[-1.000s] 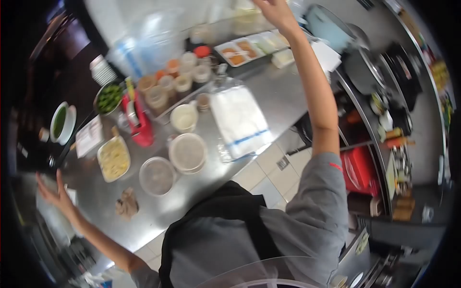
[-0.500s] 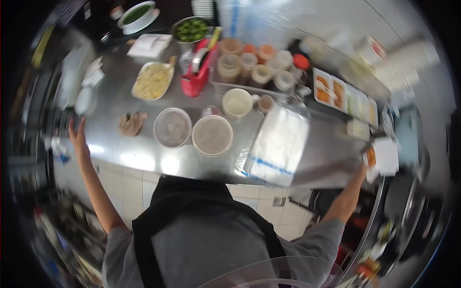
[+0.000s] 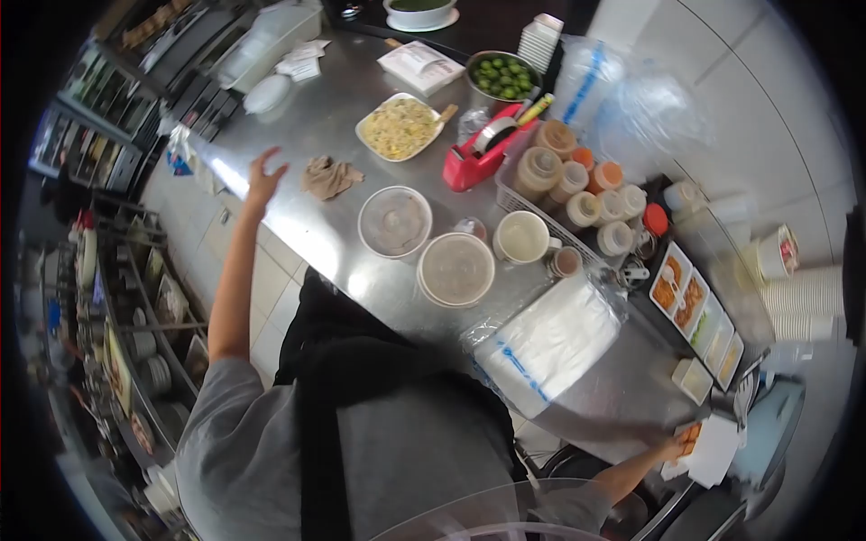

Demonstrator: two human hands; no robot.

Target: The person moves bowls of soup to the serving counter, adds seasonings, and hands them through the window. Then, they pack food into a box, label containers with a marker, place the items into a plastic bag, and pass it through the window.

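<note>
My left hand (image 3: 265, 178) is held over the counter's front edge, fingers apart and empty, left of a crumpled brown cloth (image 3: 330, 178). Far to the right, my right hand (image 3: 672, 448) is at a white paper or box with an orange print (image 3: 715, 451); its fingertips are too small to make out. Between my hands stand two lidded round tubs (image 3: 395, 222), a cream mug (image 3: 521, 238) and a stack of clear plastic bags (image 3: 552, 341).
Farther back are a dish of yellow food (image 3: 400, 128), a red tape dispenser (image 3: 487, 150), a bowl of green limes (image 3: 502, 77), a basket of sauce bottles (image 3: 541, 209) and a topping tray (image 3: 695, 311). Shelves (image 3: 149, 361) stand at the left.
The view has swung round. My right hand has come down from up high to the white paper or box at the right. My left hand stays raised with its fingers apart.
</note>
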